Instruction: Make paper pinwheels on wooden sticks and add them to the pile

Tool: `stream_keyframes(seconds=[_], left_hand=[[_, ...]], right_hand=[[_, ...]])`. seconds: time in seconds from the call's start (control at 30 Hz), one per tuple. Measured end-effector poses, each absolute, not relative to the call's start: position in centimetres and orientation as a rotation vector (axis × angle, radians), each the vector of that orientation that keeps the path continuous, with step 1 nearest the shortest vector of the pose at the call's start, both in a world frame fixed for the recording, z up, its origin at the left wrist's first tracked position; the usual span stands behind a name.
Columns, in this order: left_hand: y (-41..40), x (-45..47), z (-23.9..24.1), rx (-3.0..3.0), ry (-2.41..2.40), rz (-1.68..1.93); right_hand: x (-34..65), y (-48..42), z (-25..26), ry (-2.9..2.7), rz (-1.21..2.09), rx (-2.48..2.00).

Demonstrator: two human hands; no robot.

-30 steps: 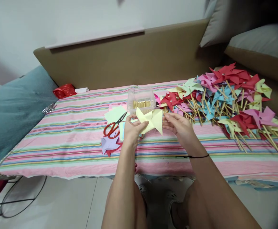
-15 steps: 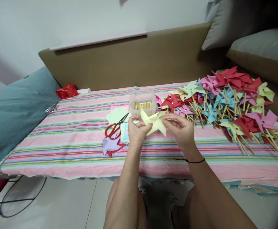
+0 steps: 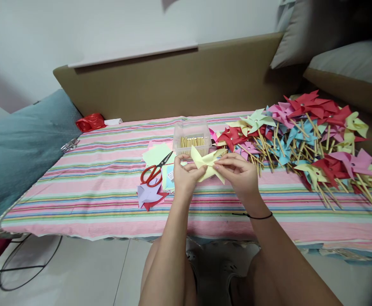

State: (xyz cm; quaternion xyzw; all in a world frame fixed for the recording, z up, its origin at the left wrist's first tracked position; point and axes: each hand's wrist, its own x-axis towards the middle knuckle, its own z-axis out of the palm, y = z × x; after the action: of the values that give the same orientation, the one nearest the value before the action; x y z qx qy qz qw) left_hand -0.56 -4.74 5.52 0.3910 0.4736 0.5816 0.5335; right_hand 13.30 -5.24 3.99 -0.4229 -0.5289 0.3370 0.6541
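Observation:
A pale yellow paper pinwheel [image 3: 207, 160] is held up between my two hands, its blades folded in toward the middle. My left hand [image 3: 187, 174] is closed, pinching its left side with the thumb on the near face. My right hand [image 3: 238, 172] is closed too, fingertips at the pinwheel's right side close to its centre; whether something small is between them I cannot make out. Behind the pinwheel stands a clear plastic box [image 3: 190, 126] with thin wooden sticks [image 3: 192, 141] in it. Red-handled scissors [image 3: 155, 171] lie left of my left hand on paper sheets [image 3: 157, 154].
Several finished pinwheels on sticks [image 3: 303, 131] are heaped at the right. Purple and red cut paper [image 3: 149, 194] lies below the scissors. A red plastic bag [image 3: 90, 122] sits at the back left of the striped cloth [image 3: 103, 178]. Cushions [image 3: 351, 63] lean at the far right.
My right hand has moved slightly left, its fingertips now nearer the pinwheel's centre. The pinwheel and my left hand have shifted a little to the right.

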Motion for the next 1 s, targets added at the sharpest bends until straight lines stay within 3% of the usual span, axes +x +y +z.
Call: stream_keyframes(seconds=[0.17,0.5,1.0], left_hand=[[-4.8,-0.5,5.6,0.946,1.124,1.379],[-5.0,-0.4,5.7,1.051,1.118,1.358],[-5.1,-0.4,5.6,1.101,1.120,1.306]], right_hand=[[13.2,-5.2,4.0,-1.143,0.823,-0.992],[13.7,-5.2,3.9,-0.927,1.291,-1.029],[14.4,-5.2,3.9,-0.945,1.333,-1.121]])
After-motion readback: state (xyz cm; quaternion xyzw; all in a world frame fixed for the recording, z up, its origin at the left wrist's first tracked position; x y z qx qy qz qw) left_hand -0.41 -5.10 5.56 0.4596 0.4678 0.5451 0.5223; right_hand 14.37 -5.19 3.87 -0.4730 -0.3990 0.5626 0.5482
